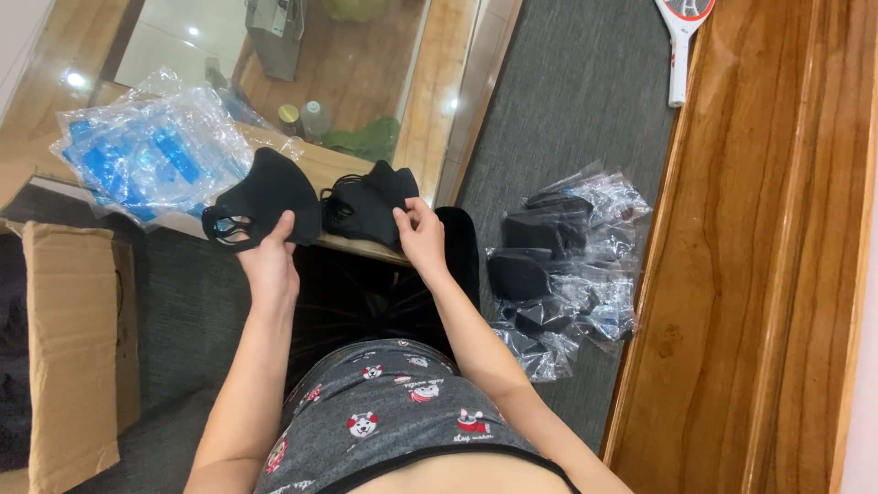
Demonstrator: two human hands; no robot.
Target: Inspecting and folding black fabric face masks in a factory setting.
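- Fingers (285,225) of left hand (268,258) pinched narrow on near edge of a black face mask (265,197), thumb on top, mask held spread over near edge of table.
- Fingers (402,216) of right hand (422,240) curled onto a heap of black masks (370,206), thumb and forefinger closed on a fold at heap's near right corner; heap resting on table edge, just right of held mask, ear loops spilling between the two.
- Glass-topped table (393,119) with wooden frame, filling far left and centre, ceiling lights mirrored in pane.
- Wooden bench or panel (768,274) with strong grain, running near to far down right side.
- Grey carpet (567,101) between table and wood, stretching far.
- Cardboard box (69,348), flap open, at near left on floor.
- Pile of clear plastic bags with blue print (142,151) on table at far left, just beside held mask.
- Pile of bagged black masks (562,265) in clear wrappers on carpet, right of right forearm, against wood.
- Grey patterned shorts (393,412) at near centre, between both forearms.
- Racket-shaped swatter (681,41), white handle, lying at far right on carpet's edge.
- Two small bottles (305,119) seen through glass, far of masks.
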